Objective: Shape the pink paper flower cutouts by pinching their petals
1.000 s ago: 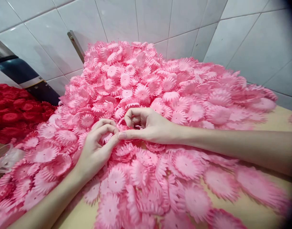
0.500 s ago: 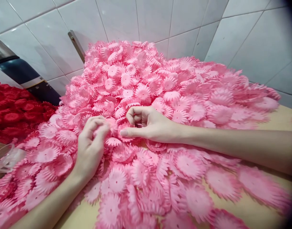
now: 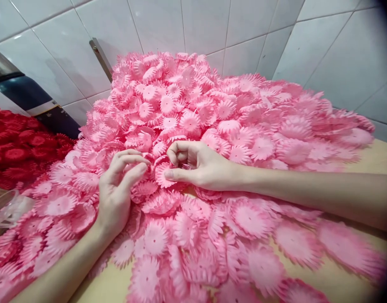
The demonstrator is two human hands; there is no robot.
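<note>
A large heap of pink fringed paper-like flower discs (image 3: pixel 190 122), many with a small centre hole, covers most of the table. My left hand (image 3: pixel 119 189) is over the heap at the centre left, thumb and fingers apart with nothing between them. Just to its right, my right hand (image 3: pixel 199 166) has its fingers curled and its thumb stretched leftward. A pink disc (image 3: pixel 163 174) lies at that thumb's tip, pinched there by the right hand. The two hands do not touch.
Red discs (image 3: pixel 19 147) are piled at the left, beside a dark blue bottle (image 3: pixel 32 94) that leans at an angle. A clear plastic container (image 3: pixel 10 210) stands at the left edge. Behind are tiled walls (image 3: pixel 206 25) and a metal strip (image 3: pixel 100 59). Bare yellowish tabletop (image 3: pixel 378 158) shows at the right.
My left hand has shifted slightly left and opened, letting go of a pink piece. The disc at my right thumb is now more visible; the right hand has barely moved.
</note>
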